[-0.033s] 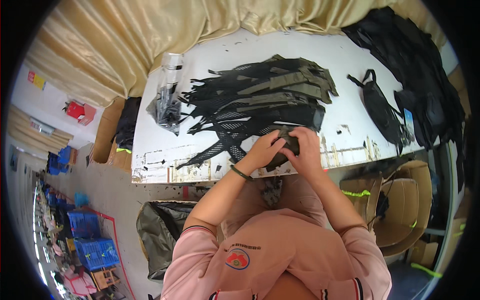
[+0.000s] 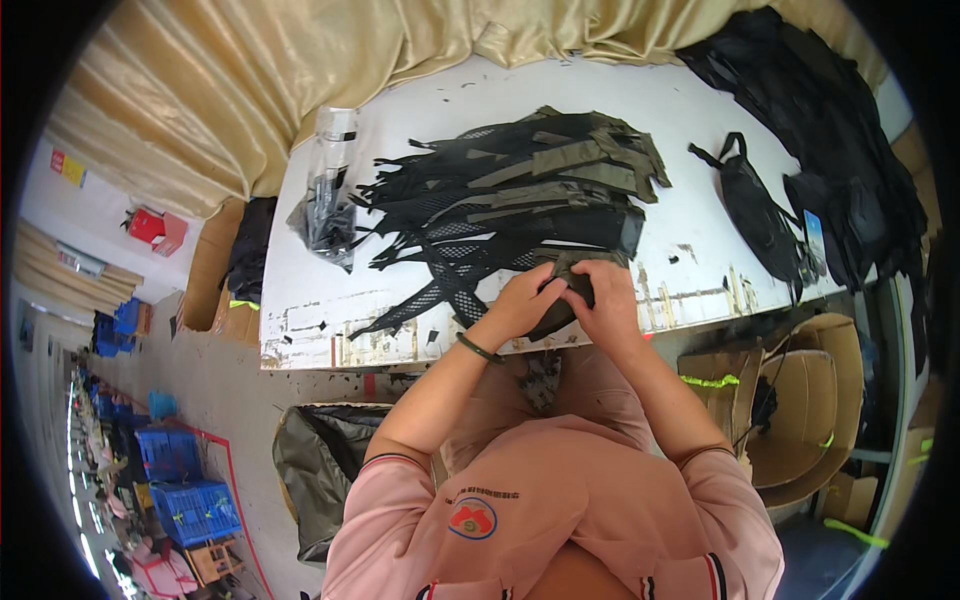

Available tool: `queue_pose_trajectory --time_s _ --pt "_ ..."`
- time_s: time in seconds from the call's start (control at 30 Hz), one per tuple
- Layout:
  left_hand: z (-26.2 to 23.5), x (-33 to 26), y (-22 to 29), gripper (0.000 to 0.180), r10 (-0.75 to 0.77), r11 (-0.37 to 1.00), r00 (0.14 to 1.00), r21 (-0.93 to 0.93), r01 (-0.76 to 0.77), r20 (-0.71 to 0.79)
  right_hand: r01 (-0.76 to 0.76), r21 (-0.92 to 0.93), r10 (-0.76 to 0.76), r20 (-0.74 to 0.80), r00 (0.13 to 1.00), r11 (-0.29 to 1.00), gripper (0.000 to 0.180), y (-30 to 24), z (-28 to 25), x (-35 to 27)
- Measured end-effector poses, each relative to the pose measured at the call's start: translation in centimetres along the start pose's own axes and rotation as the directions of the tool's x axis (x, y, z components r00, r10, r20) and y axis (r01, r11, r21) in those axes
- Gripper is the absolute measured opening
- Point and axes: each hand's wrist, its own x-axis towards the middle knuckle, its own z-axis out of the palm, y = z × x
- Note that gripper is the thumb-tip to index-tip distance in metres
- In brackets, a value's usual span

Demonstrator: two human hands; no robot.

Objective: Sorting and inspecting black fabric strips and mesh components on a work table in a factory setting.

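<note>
At the table's front edge, my left hand (image 2: pixel 523 303) and my right hand (image 2: pixel 609 300) pinch an olive-green fabric piece (image 2: pixel 576 286) between thumbs and fingers. Its darker lower part (image 2: pixel 553 322) hangs over the edge below my hands. Just beyond them lies a spread pile of black mesh and olive cloth pieces (image 2: pixel 500 195), layered on one another with narrow strap ends pointing left. One black mesh piece (image 2: pixel 440 290) reaches toward the front left. My fingertips partly hide the cloth they hold.
The white table (image 2: pixel 390 100) has a worn front edge. A clear plastic bag (image 2: pixel 330 200) lies left of the pile. A black pouch with straps (image 2: pixel 755 215) and heaped black fabric (image 2: pixel 840 150) lie right. Cardboard boxes (image 2: pixel 800 420) and an olive-lined container (image 2: pixel 320 470) stand below.
My thumbs have come closer together on the olive fabric. The whole view has shifted slightly; the pile looks the same.
</note>
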Motion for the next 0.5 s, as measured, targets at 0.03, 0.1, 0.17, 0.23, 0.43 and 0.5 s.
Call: queue_pose_trajectory --time_s 0.03,0.1,0.17,0.23,0.43,0.5 --pt "0.2 -0.2 -0.2 0.02 -0.018 0.998 1.0 0.053 0.018 0.009 -0.012 -0.014 0.013 0.047 0.999 1.0 0.045 0.8 0.3 -0.7" --pt "0.4 -0.7 -0.5 0.019 -0.044 0.997 0.999 0.064 0.045 -0.012 -0.032 -0.023 0.034 0.065 0.997 0.999 0.04 1.1 0.0 -1.1" --pt "0.8 -1.0 -0.9 0.019 -0.071 0.994 0.997 0.08 0.074 -0.042 -0.045 -0.025 0.047 0.084 0.995 0.999 0.034 1.0 -0.3 -1.2" --pt "1.0 -1.4 -1.2 0.017 -0.085 0.996 0.99 -0.006 0.085 -0.116 -0.13 -0.098 0.152 0.266 0.952 0.987 0.025 0.4 -0.9 -0.7" --pt "1.5 -2.5 0.2 0.016 0.068 0.967 0.985 0.255 -0.026 -0.159 0.243 -0.114 -0.227 0.133 0.965 0.963 0.01 1.2 -1.3 1.7" --pt "1.9 -3.0 1.1 0.015 0.278 0.876 0.954 0.437 -0.205 -0.11 0.029 0.0 -0.029 0.08 0.996 1.0 0.012 2.3 0.2 0.5"
